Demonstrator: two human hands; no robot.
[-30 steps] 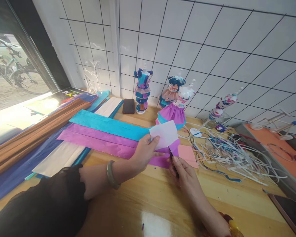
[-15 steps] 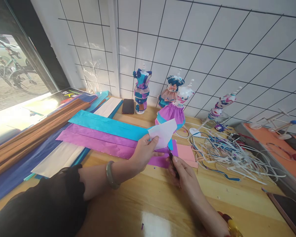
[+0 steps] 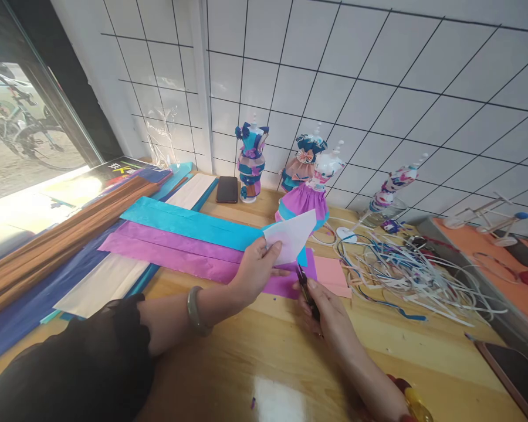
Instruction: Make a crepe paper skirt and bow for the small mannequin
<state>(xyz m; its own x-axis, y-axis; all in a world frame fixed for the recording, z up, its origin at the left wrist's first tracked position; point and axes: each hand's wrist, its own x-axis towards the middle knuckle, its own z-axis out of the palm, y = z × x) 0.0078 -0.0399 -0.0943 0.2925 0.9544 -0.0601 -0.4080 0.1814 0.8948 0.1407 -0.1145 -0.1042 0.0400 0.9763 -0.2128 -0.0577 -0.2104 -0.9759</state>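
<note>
My left hand [image 3: 260,264] pinches a white paper piece [image 3: 293,234], thumb on top, with the end of a blue paper strip [image 3: 198,224] beneath it. Closed around a dark pair of scissors [image 3: 308,299], my right hand [image 3: 330,308] points the blades up at the lower edge of the white and blue paper. Whether the blades are apart is too small to tell. Purple paper strips [image 3: 171,255] lie under the blue one. A pink paper piece [image 3: 332,275] rests on the table just right of the scissors.
Small dress forms in paper outfits, one with a purple skirt [image 3: 305,199], stand along the tiled wall. A phone [image 3: 227,189] lies at the back. Tangled paper strips [image 3: 405,275] cover the right side. Brown folded paper [image 3: 66,234] lies left; a dark tablet-like device [image 3: 506,375] lies front right.
My right hand and the scissors have shifted slightly left and down along the paper's edge. The white paper is tilted a little differently; my left hand keeps its hold.
</note>
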